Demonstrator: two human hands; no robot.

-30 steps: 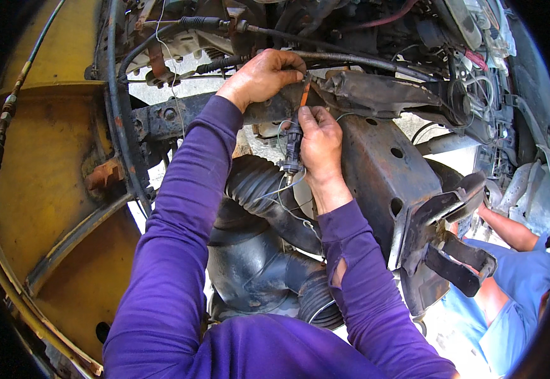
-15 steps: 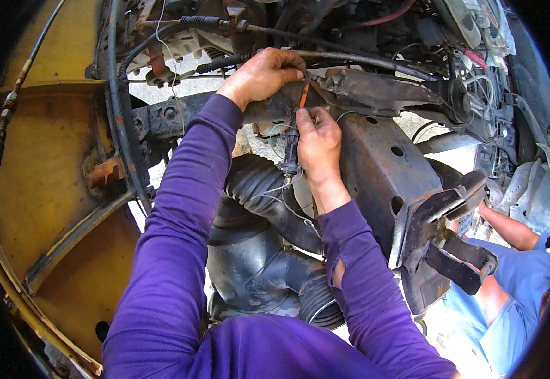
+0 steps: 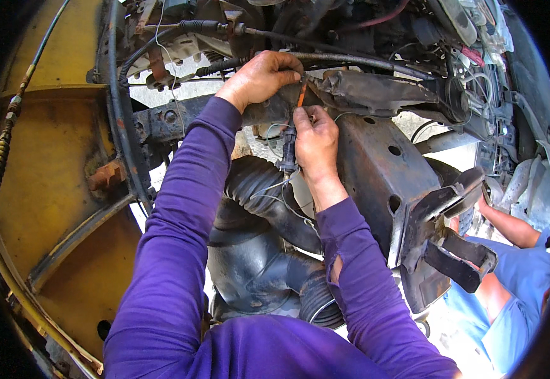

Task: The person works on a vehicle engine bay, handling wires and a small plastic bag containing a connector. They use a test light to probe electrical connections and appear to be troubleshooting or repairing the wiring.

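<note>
In front of me, both hands are raised over a dark metal frame beam (image 3: 189,114). My left hand (image 3: 262,77) is closed in a pinch at the beam's upper edge, and what its fingertips hold is hidden. A little lower and to the right, my right hand (image 3: 317,140) pinches the lower end of a thin orange strip (image 3: 302,95). The strip's upper end lies close to my left fingertips. Beside my right hand hangs a black connector-like part (image 3: 289,151) with thin pale wires (image 3: 281,194) below it.
A ribbed black air hose (image 3: 256,183) and a rounded black housing (image 3: 243,275) lie under my arms. To the right stand a holed metal frame (image 3: 376,164) and a bracket (image 3: 455,259). A yellow panel (image 3: 47,151) is at left. Another person in blue (image 3: 509,303) crouches at right.
Both hands keep their pinches. The left has dipped very slightly, and the right has shifted a little to the left with the orange strip.
</note>
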